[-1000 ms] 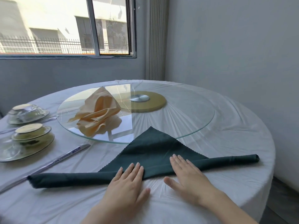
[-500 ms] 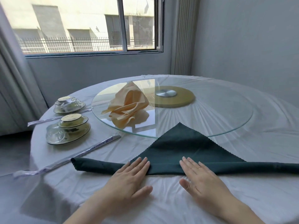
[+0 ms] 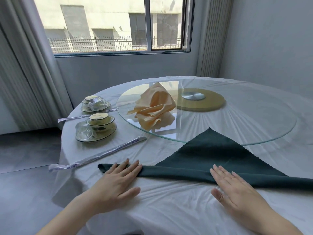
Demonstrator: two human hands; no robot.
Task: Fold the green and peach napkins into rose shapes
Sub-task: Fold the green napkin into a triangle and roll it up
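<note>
**Both hands flat on the rolled green napkin**

At 6 o'clock, on the near edge of the round white-clothed table [image 3: 169, 211], the left hand [image 3: 116, 182] and the right hand [image 3: 237, 189] lie palm down, well apart. Neither grip closes on anything: the fingers are straight and together, the thumbs out to the side, and the fingertips press on the rolled near edge of the dark green cloth napkin [image 3: 211, 155].

The napkin's long axis is this rolled band. It runs from 9 o'clock, where its end shows just beyond the left hand, towards 3 o'clock, where it leaves the picture. From the band a flat triangle with zigzag edges points to 12 o'clock, and its tip overlaps the near rim of the round clear glass turntable [image 3: 254, 131].

At 10 o'clock a long plastic-wrapped stick [image 3: 105, 155] lies slantwise. Beyond it are two sets of stacked glass and ceramic dishes [image 3: 96, 129].

On the turntable, at 11 o'clock, the peach cloth napkin [image 3: 154, 107] stands in loose folds, its peak upward.
</note>
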